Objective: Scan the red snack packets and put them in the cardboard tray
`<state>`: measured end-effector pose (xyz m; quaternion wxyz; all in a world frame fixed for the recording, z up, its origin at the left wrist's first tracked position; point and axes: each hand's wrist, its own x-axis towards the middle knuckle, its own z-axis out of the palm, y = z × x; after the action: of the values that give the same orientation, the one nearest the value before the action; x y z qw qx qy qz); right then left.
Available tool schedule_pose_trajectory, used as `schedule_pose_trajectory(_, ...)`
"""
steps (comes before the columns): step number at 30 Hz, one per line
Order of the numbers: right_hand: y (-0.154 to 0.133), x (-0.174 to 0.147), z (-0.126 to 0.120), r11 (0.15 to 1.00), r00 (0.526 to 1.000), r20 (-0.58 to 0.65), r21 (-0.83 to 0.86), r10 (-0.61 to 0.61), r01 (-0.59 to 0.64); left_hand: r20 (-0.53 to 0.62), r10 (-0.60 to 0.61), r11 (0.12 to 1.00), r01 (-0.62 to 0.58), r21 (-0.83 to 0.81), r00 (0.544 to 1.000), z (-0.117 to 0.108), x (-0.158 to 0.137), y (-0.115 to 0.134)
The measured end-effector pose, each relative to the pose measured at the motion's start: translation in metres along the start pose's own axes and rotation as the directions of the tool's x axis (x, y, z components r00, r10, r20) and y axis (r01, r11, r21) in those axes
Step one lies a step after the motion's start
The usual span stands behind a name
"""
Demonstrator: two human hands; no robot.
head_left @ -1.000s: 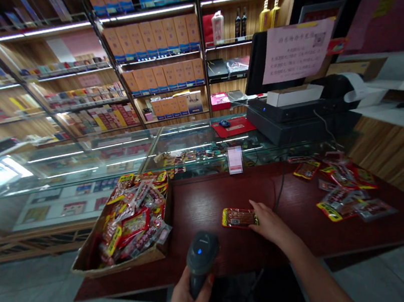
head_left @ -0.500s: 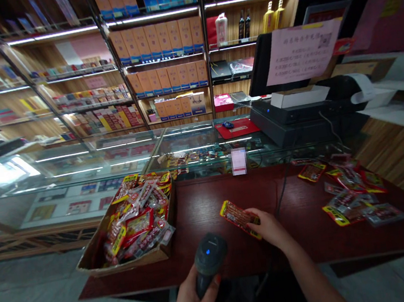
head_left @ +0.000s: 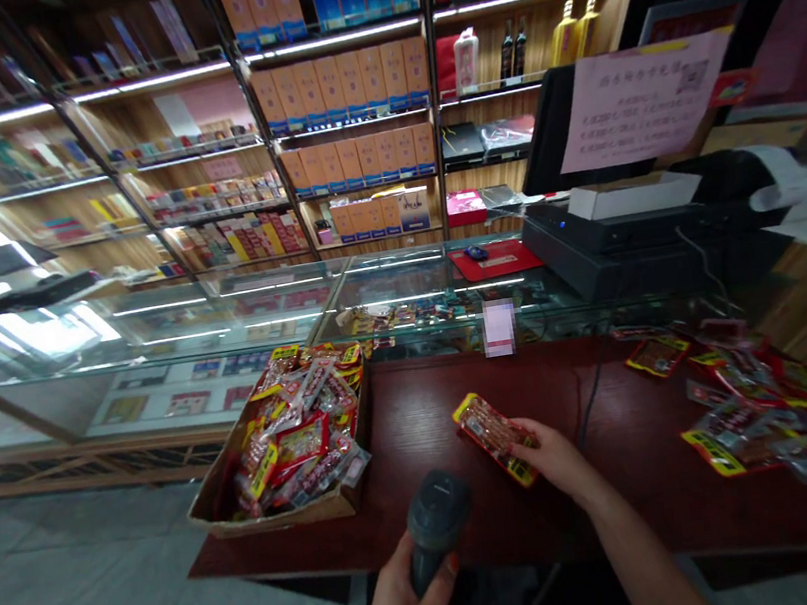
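Pinching the snack packet, the right hand perhaps leaves the yellow end beyond its fingers uncovered; the left hand wraps its fingers round the scanner.

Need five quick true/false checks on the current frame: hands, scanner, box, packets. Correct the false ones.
1. The left hand holds a scanner and the right hand a snack packet. True.
2. Loose packets lie on the table, right of both hands. True.
3. The scanner lies on the table. False: the left hand holds it.
4. An open box stands left of the scanner. True.
5. The snack packet is inside the open box. False: the right hand has it outside.
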<state>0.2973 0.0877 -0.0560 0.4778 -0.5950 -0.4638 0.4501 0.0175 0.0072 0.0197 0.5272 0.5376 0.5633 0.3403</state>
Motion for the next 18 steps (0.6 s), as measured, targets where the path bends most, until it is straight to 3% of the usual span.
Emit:
schedule_pose_trajectory(3, -0.014, 0.014, 0.025, 0.971, 0.999, 0.042, 0.236, 0.032, -0.041, -0.030, 0.005, 1.000, -0.005, -0.009, 1.000, -0.005, 0.002, -0.005)
schedule_pose_trajectory(7, -0.055, 0.039, 0.077, 0.928, 0.989, 0.148, 0.366, 0.006, -0.061, -0.085, 0.034, 0.999, -0.033, 0.012, 0.996, -0.017, 0.003, -0.014)
schedule_pose_trajectory(14, -0.162, 0.107, 0.182, 0.914, 0.926, 0.373, 0.392, -0.052, -0.107, -0.066, 0.058, 0.995, -0.053, 0.080, 0.996, -0.036, -0.006, -0.011)
schedule_pose_trajectory(16, -0.179, 0.115, 0.201, 0.919, 0.901, 0.428, 0.379, -0.065, -0.113, -0.109, 0.074, 0.995, -0.066, 0.076, 0.991, -0.038, -0.007, -0.011)
schedule_pose_trajectory(18, -0.178, 0.114, 0.209, 0.922, 0.895, 0.440, 0.372, -0.075, -0.106, -0.144, 0.081, 0.995, -0.070, 0.074, 0.986, -0.039, -0.006, -0.014)
